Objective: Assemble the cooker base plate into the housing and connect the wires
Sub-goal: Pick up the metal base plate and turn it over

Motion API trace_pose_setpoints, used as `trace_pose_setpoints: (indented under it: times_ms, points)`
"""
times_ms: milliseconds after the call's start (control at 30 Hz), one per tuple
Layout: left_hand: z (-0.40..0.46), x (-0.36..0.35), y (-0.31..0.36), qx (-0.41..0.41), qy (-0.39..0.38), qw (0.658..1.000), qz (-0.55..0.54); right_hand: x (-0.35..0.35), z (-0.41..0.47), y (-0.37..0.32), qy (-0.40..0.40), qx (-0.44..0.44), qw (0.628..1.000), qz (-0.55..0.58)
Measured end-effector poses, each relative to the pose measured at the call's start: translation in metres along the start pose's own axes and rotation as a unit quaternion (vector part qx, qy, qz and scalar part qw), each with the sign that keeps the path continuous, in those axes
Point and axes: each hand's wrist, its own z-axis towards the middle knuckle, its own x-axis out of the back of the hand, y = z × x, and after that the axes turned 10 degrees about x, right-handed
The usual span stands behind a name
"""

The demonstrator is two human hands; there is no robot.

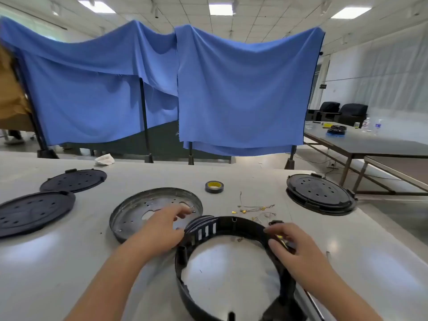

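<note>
both hands (159, 228) perhaps gripping housing (234, 265)

Housing ring (234, 258) black. Base plate (148, 210) dull grey metal, dotted with holes. Counter (58, 262) pale grey-white. Tape roll (214, 186) black, yellow core. Wire terminals (243, 211) brass-gold. Hanging cloth (243, 89) blue.

A single head-worn wide-angle view looks forward and down across the white table (69, 262), close over both hands, with the blue curtain (231, 89) facing it beyond.
</note>
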Motion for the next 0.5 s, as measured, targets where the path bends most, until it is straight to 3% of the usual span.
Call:
trace_pose_setpoints:
  times_ms: [133, 367, 500]
  points:
    - [0.004, -0.005, -0.025, 0.02, -0.006, 0.993, 0.112, -0.014, -0.002, 0.011, -0.075, 0.022, 0.991, -0.111]
    - [-0.003, -0.013, -0.047, 0.005, 0.053, 0.969, 0.243, -0.016, -0.007, 0.018, -0.003, 0.019, 0.999, -0.049]
    - [-0.001, -0.014, -0.048, 0.0, 0.103, 0.97, 0.221, -0.017, -0.008, 0.016, 0.004, 0.02, 0.999, -0.045]
